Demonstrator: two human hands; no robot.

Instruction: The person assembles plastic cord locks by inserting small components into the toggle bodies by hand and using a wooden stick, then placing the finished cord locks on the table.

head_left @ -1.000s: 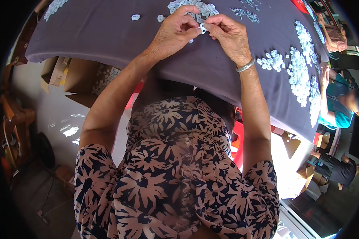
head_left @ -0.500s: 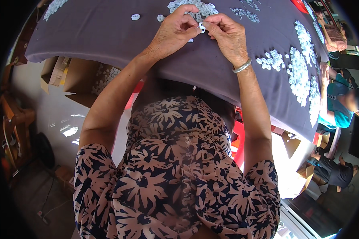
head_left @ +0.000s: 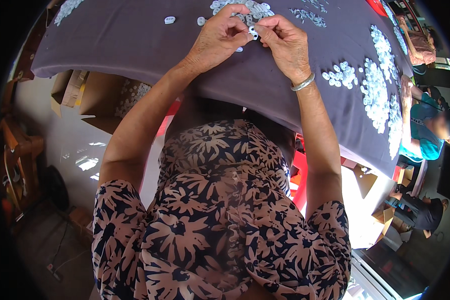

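Note:
Between both sets of fingertips, just above the dark cloth-covered table [head_left: 135, 45], is a small white oval plastic piece with dark holes [head_left: 253, 33]. My left hand [head_left: 220, 37] pinches it from the left, thumb and forefinger closed. My right hand [head_left: 286, 47], with a silvery bangle on the wrist, pinches it from the right. Behind the fingers lies a pile of similar white oval pieces [head_left: 260, 10], partly hidden by my left hand. One loose white piece [head_left: 170, 20] and a rounder one [head_left: 201, 21] lie left of the pile. Another piece [head_left: 239, 49] shows just under my left fingers.
Small slender pieces [head_left: 309, 18] are scattered beyond my right hand. Larger heaps of white pieces [head_left: 375, 95] spread along the table's right side. An open cardboard box [head_left: 102, 100] with white pieces stands below at left. Other people [head_left: 427, 132] are at the right.
Both hands stay in nearly the same place, still pinching the white piece, which has turned slightly. At the right, a person in dark clothes has shifted a little.

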